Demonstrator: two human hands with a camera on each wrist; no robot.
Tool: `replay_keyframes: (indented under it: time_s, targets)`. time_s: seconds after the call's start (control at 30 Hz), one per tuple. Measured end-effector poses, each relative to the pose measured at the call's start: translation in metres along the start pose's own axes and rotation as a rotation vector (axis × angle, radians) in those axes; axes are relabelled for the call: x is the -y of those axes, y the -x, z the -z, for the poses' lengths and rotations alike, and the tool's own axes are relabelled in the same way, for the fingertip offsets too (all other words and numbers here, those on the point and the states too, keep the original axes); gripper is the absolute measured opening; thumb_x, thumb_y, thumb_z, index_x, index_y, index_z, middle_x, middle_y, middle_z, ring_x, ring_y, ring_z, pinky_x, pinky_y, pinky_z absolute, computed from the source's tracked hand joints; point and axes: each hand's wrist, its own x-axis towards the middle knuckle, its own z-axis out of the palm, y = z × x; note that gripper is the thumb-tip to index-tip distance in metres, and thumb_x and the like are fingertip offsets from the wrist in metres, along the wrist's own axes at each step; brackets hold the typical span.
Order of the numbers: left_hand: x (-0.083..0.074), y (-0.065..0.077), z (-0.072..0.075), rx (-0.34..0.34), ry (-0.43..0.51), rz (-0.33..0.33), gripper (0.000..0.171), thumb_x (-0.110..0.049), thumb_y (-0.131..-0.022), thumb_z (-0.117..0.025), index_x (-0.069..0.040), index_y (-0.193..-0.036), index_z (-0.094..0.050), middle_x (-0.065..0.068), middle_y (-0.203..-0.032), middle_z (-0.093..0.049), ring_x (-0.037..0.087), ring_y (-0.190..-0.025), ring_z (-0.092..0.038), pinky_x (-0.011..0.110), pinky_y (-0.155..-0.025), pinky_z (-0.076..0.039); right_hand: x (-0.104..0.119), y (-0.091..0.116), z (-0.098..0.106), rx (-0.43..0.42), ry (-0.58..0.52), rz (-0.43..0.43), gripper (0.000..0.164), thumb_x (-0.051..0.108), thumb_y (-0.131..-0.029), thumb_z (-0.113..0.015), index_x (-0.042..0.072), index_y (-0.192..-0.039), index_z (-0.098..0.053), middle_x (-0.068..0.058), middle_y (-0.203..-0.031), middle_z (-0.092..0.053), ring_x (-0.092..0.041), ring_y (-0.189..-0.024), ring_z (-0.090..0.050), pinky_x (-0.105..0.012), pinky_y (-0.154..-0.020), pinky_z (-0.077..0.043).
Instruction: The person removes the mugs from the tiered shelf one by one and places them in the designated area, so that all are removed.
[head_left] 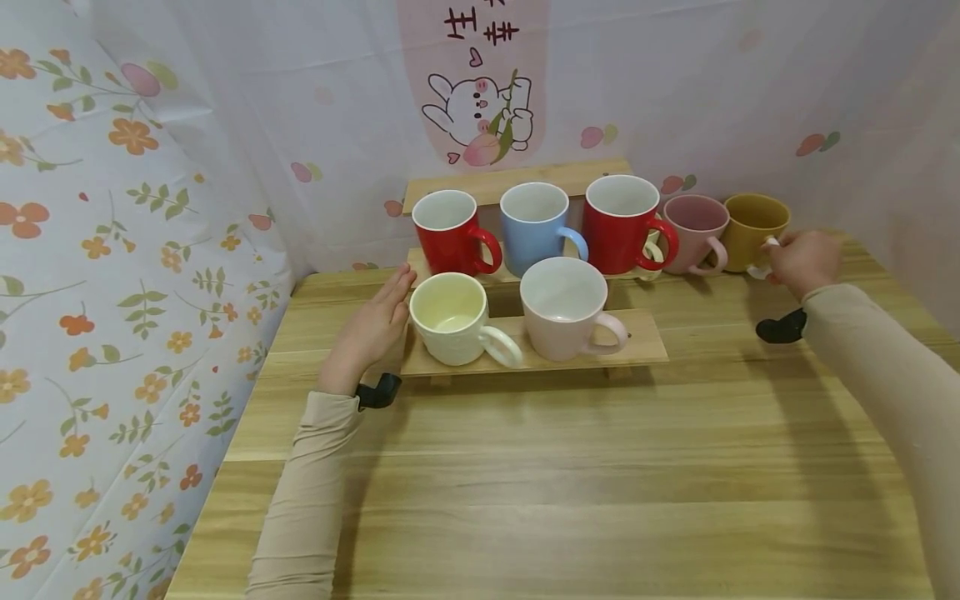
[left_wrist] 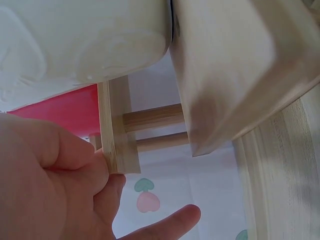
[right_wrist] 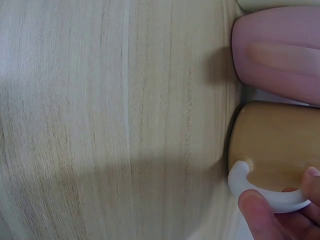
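Observation:
My right hand [head_left: 808,260] pinches the white handle [right_wrist: 280,200] of a mustard-yellow mug [head_left: 759,217] at the far right, by the back curtain. In the right wrist view the thumb and fingers meet on that handle, and the mug [right_wrist: 280,137] lies sideways across the picture. My left hand [head_left: 372,329] rests with extended fingers along the left end of a tiered wooden rack [head_left: 645,333]. The left wrist view has its fingers touching the end of a rack board [left_wrist: 117,150]. Beside this hand stands a cream mug [head_left: 453,329] with a pale yellow inside.
A pale pink mug [head_left: 562,312] shares the front tier. On the tier behind are a red mug [head_left: 448,237], a light blue mug [head_left: 528,237] and another red mug [head_left: 611,237]. A pink mug [head_left: 692,237] stands left of the mustard one. Curtains [head_left: 225,167] edge the wooden table [head_left: 562,483].

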Motion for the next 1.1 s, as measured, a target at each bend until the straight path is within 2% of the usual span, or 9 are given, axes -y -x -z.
replay_keyframes:
  time_s: [0.23, 0.37, 0.57, 0.7, 0.87, 0.97, 1.1]
  targets:
    - [-0.002, 0.000, 0.000, -0.010, 0.009, -0.014, 0.051, -0.021, -0.103, -0.026, -0.012, -0.153, -0.020, 0.002, -0.161, -0.012, 0.026, -0.145, -0.022, 0.048, -0.116, -0.025, 0.001, -0.003, 0.002, 0.019, -0.037, -0.038, 0.050, 0.031, -0.099, -0.039, -0.013, -0.117, -0.058, 0.011, -0.045, -0.060, 0.007, -0.051, -0.040, -0.029, -0.061, -0.034]
    - [-0.002, -0.001, 0.000, -0.010, 0.011, -0.020, 0.051, -0.021, -0.104, -0.026, -0.011, -0.153, -0.020, 0.002, -0.161, -0.012, 0.024, -0.146, -0.020, 0.047, -0.116, -0.023, 0.004, -0.003, 0.003, 0.018, -0.039, -0.047, 0.049, 0.030, -0.100, -0.039, -0.013, -0.116, -0.058, 0.012, -0.044, -0.059, 0.005, -0.052, -0.041, -0.029, -0.060, -0.034]
    - [-0.001, 0.000, -0.002, -0.010, 0.016, -0.016, 0.051, -0.021, -0.103, -0.025, -0.011, -0.153, -0.019, 0.001, -0.161, -0.011, 0.024, -0.146, -0.019, 0.047, -0.117, -0.022, 0.004, 0.001, 0.000, 0.003, -0.043, -0.004, 0.048, 0.027, -0.099, -0.041, -0.016, -0.114, -0.058, 0.008, -0.044, -0.060, 0.008, -0.046, -0.042, -0.025, -0.060, -0.034]
    - [0.000, -0.001, -0.003, -0.011, 0.022, -0.014, 0.052, -0.022, -0.103, -0.025, -0.012, -0.154, -0.019, 0.000, -0.161, -0.011, 0.024, -0.146, -0.019, 0.047, -0.117, -0.022, 0.002, 0.005, -0.004, -0.025, -0.085, -0.009, 0.051, 0.027, -0.099, -0.041, -0.019, -0.116, -0.056, 0.013, -0.042, -0.057, 0.011, -0.040, -0.044, -0.020, -0.059, -0.033]
    - [0.001, -0.002, -0.003, -0.013, 0.025, -0.017, 0.052, -0.023, -0.104, -0.024, -0.013, -0.154, -0.018, 0.000, -0.162, -0.011, 0.023, -0.147, -0.017, 0.045, -0.118, -0.021, 0.002, 0.005, -0.007, -0.070, -0.066, -0.013, 0.054, 0.030, -0.099, -0.040, -0.018, -0.115, -0.057, 0.018, -0.038, -0.052, 0.015, -0.038, -0.039, -0.026, -0.074, -0.031]
    - [0.002, -0.002, -0.002, -0.011, 0.029, -0.016, 0.052, -0.022, -0.104, -0.024, -0.012, -0.154, -0.018, 0.001, -0.162, -0.010, 0.023, -0.147, -0.017, 0.046, -0.118, -0.021, 0.005, 0.005, -0.007, -0.116, -0.038, -0.015, 0.051, 0.029, -0.098, -0.040, -0.016, -0.111, -0.059, 0.021, -0.036, -0.047, 0.015, -0.038, -0.036, -0.030, -0.073, -0.035]
    - [0.002, -0.002, -0.002, -0.005, 0.035, -0.012, 0.052, -0.022, -0.104, -0.024, -0.013, -0.154, -0.017, 0.000, -0.162, -0.009, 0.024, -0.147, -0.018, 0.047, -0.117, -0.021, 0.008, 0.006, -0.005, -0.150, -0.025, -0.037, 0.047, 0.029, -0.097, -0.042, -0.013, -0.109, -0.060, 0.026, -0.037, -0.044, 0.012, -0.040, -0.036, -0.028, -0.065, -0.034]
